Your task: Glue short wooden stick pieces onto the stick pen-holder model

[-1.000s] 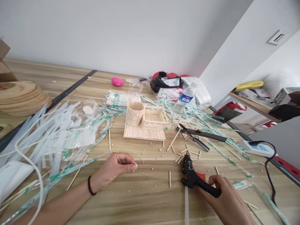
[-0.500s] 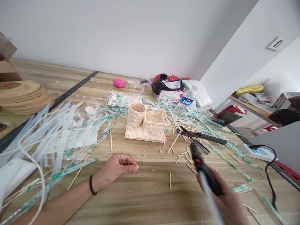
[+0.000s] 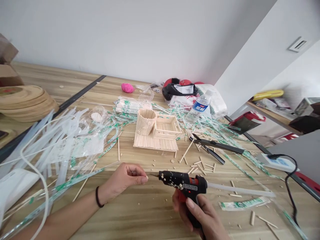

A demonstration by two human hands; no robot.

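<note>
My right hand point(image 3: 200, 213) is wrapped round the handle of a black glue gun point(image 3: 178, 181), its nozzle pointing left and a clear glue stick point(image 3: 240, 190) sticking out of its back. Close to the nozzle tip, my left hand point(image 3: 131, 176) pinches a tiny pale piece point(image 3: 146, 178), too small to make out fully. Beyond the hands stands a model of wooden sticks: a flat base point(image 3: 155, 143) bearing a round cup point(image 3: 145, 122) and an open rectangular box point(image 3: 167, 128).
Black scissors point(image 3: 217, 145), short cut sticks point(image 3: 200, 165) and a water bottle point(image 3: 198, 108) lie or stand to the right. Clear glue sticks point(image 3: 62, 143) and plastic wrappers spread at left. A white power strip point(image 3: 277, 163) sits far right.
The glue gun in my right hand has swung left and levelled, bringing its nozzle near my left fingertips. My left hand has stayed almost still.
</note>
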